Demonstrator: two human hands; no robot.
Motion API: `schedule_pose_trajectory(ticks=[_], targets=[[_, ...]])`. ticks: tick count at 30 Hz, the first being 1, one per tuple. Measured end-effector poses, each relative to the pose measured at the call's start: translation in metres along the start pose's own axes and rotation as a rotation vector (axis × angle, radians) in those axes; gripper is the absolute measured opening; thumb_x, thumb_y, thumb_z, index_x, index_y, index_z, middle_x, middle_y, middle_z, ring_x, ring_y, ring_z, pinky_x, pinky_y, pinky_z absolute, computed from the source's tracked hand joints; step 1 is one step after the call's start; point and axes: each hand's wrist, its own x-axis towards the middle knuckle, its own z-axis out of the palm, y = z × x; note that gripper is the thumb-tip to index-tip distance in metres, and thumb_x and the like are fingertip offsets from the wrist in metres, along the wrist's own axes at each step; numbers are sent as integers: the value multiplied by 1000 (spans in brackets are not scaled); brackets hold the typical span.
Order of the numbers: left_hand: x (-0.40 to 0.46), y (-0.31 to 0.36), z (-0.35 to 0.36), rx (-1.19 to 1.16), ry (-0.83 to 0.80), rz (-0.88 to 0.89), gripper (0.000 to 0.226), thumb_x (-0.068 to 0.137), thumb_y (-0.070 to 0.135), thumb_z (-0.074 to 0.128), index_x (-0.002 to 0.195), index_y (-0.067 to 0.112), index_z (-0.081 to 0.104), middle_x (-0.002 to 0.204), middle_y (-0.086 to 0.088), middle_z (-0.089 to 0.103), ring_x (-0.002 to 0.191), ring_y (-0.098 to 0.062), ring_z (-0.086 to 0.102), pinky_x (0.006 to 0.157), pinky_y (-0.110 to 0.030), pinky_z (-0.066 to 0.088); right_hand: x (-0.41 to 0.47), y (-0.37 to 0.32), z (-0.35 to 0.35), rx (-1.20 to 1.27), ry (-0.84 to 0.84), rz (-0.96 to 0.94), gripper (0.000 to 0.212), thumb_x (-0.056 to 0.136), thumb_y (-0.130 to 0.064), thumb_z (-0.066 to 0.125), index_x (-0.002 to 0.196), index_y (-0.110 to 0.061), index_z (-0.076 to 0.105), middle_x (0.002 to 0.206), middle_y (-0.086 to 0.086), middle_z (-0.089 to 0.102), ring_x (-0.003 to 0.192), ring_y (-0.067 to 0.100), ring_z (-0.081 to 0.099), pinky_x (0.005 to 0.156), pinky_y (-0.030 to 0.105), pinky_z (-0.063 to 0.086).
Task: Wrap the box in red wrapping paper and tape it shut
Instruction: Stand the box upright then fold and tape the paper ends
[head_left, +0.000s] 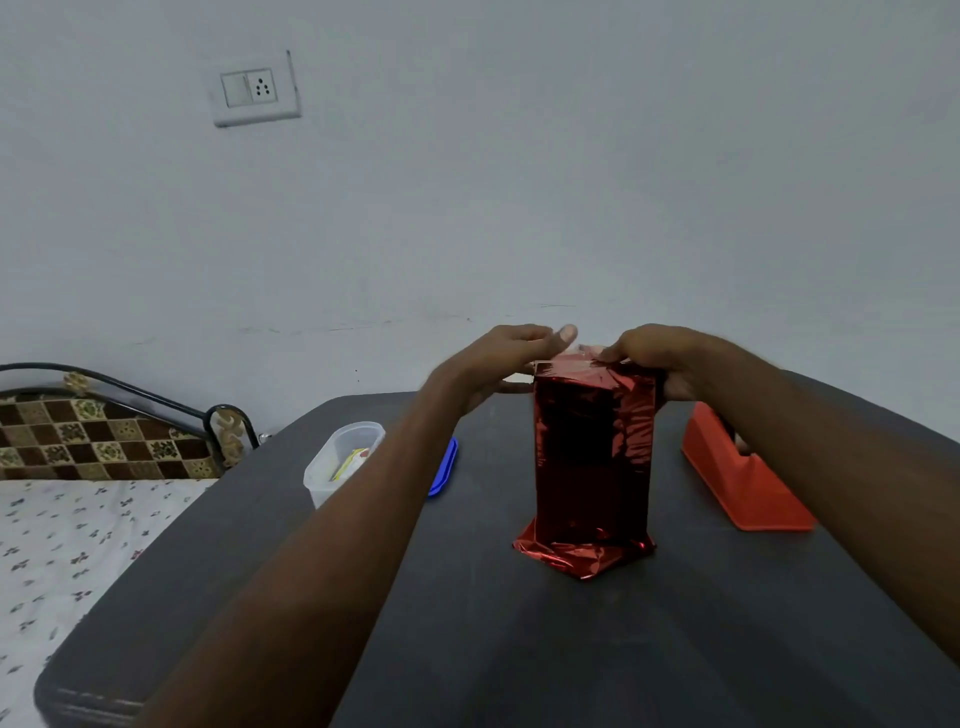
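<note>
I face a plain pale wall (571, 182) with a switch socket (254, 89), my dark table (467, 649) beside a floral-sheeted bed (78, 545).

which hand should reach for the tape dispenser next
Right, probably: the right hand is just above the tape dispenser, while the left hand would have to cross the wrapped box.

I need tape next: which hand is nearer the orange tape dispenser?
Right. The right hand grips the wrapped box's top just above the orange tape dispenser; the left hand is across the box, farther away.
</note>
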Motion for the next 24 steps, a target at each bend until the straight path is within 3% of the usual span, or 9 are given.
schedule_pose_trajectory(ticks=[3, 6, 8, 10, 13, 15, 18, 21, 24], targets=[[13, 0, 8, -105, 153, -134, 52, 82, 56, 70, 109, 11, 70, 108, -5, 72, 97, -19, 67, 80, -30, 55, 6, 1, -3, 35, -35, -11, 15, 103, -18, 50, 105, -4, 55, 89, 14, 63, 76, 29, 62, 85, 54, 55], [22, 3, 13, -120, 236, -235, 44, 76, 34, 83, 107, 6, 68, 104, -6, 70, 86, -18, 64, 76, -31, 57, 10, 0, -3, 60, -42, -43, 19, 103, -13, 46, 114, -3, 57, 88, 12, 62, 68, 23, 59, 69, 41, 54], [22, 8, 16, -168, 261, -251, 39, 75, 23, 83, 105, 4, 68, 93, -5, 67, 75, -15, 62, 61, -26, 55, 10, -4, -7, 69, -6, -89, 17, 102, -14, 49, 112, -6, 60, 90, 11, 60, 67, 20, 55, 64, 36, 49], [19, 11, 18, -205, 315, -253, 35, 76, 18, 82, 104, 4, 66, 85, -5, 66, 65, -14, 61, 50, -23, 52, 10, -8, -12, 25, 76, -196, 22, 100, -20, 55, 114, -5, 61, 99, 13, 64, 77, 21, 57, 67, 33, 46], [15, 9, 22, -307, 408, -235, 30, 77, 10, 80, 101, 1, 63, 88, -12, 68, 61, -15, 65, 43, -22, 52, 0, -13, -15, -240, 344, -510, 21, 95, -22, 60, 109, -11, 71, 113, 6, 70, 99, 20, 61, 82, 30, 45], [12, 10, 24, -330, 476, -208, 22, 77, 6, 78, 90, 1, 62, 83, -12, 67, 63, -17, 66, 43, -23, 53, -18, -14, -8, -477, 478, -702, 20, 94, -22, 59, 105, -16, 75, 108, 0, 73, 102, 18, 63, 80, 27, 42], [4, 17, 27, -378, 541, -156, 11, 78, 0, 73, 80, -1, 62, 71, -13, 69, 58, -22, 70, 52, -31, 59, -43, -7, 6, -747, 456, -834, 21, 92, -33, 60, 98, -21, 76, 98, -3, 75, 94, 20, 64, 69, 26, 36], [-4, 24, 29, -337, 538, -149, 11, 78, 3, 67, 83, -7, 68, 68, -16, 73, 56, -27, 72, 58, -33, 61, -54, 16, 20, -996, 518, -864, 52, 79, -62, 49, 100, -19, 72, 91, 0, 72, 94, 28, 61, 82, 36, 40], [-16, 33, 36, -236, 524, -104, 14, 80, 6, 67, 81, -8, 70, 64, -15, 72, 54, -26, 72, 60, -36, 62, -52, 38, 25, -978, 626, -906, 50, 78, -57, 63, 107, -16, 70, 96, 3, 70, 95, 30, 62, 87, 42, 41]])
